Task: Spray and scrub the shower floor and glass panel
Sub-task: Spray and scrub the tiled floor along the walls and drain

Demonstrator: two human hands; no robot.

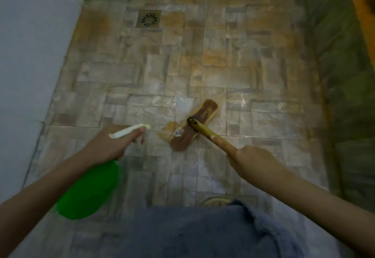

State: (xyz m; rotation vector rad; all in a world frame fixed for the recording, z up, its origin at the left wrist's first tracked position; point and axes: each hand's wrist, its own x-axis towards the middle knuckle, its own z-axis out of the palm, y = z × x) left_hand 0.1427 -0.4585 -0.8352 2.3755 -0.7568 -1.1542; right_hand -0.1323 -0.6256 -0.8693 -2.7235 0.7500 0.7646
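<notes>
Two hands are occupied. The spray bottle is held by the left hand, with the fingers clamped round its neck under the white nozzle. The nozzle is aimed forward and down at the shower floor, close to the brush head, likely so fluid lands where the scrubbing is done. Whether the trigger is squeezed cannot be told.

The yellow handle is gripped by the right hand. The index finger is laid straight along its top and the other fingers appear curled on it, probably to press the bristles down and steer.

The brush head is laid flat on the floor around the middle, nearer the near edge, across a grout line; it is blurred. A wet sheen is seen beside it. The drain is set near the far left corner, well apart from the brush.

A dark greenish surface runs along the right edge and is likely the glass panel, untouched. Floor scrubbing is judged the step in hand.
</notes>
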